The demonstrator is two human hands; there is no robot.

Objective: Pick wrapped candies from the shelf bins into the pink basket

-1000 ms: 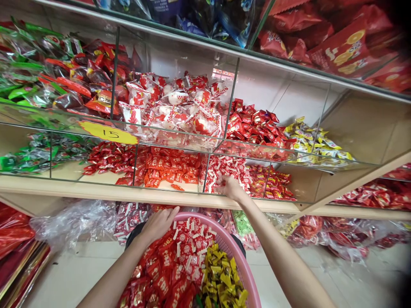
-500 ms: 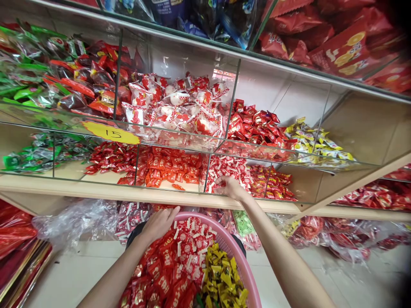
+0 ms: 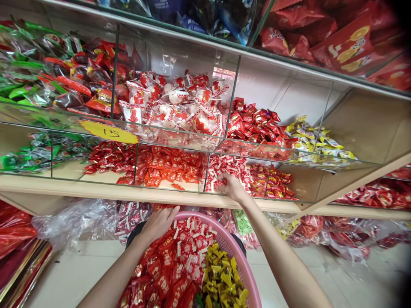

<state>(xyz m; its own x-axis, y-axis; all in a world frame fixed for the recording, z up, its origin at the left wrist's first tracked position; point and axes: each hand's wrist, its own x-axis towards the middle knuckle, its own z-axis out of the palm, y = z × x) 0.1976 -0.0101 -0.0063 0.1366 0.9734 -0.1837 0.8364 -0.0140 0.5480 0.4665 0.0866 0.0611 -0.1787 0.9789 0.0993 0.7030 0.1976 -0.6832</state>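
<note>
A pink plastic basket (image 3: 252,280) sits low in front of me, filled with red, red-and-white and yellow wrapped candies. My left hand (image 3: 160,222) lies over its far left rim, its fingers bent along the edge. Inside a lower shelf compartment, my right hand (image 3: 231,187) touches the small red-and-white wrapped candies (image 3: 221,164). Its fingers curve toward the left with the thumb apart below them, and no candy shows in its grasp. Left of that compartment lie orange-red candy packets (image 3: 173,164); red-and-yellow candies (image 3: 272,182) lie to its right.
Glass dividers and a glass front edge bound the compartments above the wooden shelf lip (image 3: 96,191). The upper shelf carries larger wrapped sweets (image 3: 180,102) and a yellow price tag (image 3: 109,131) marked 15. Plastic bags (image 3: 80,220) of goods sit on the floor beneath.
My right hand has shifted very slightly to the right among the red-and-white candies, its fingers a little more bent. The left hand and the basket stay in place.
</note>
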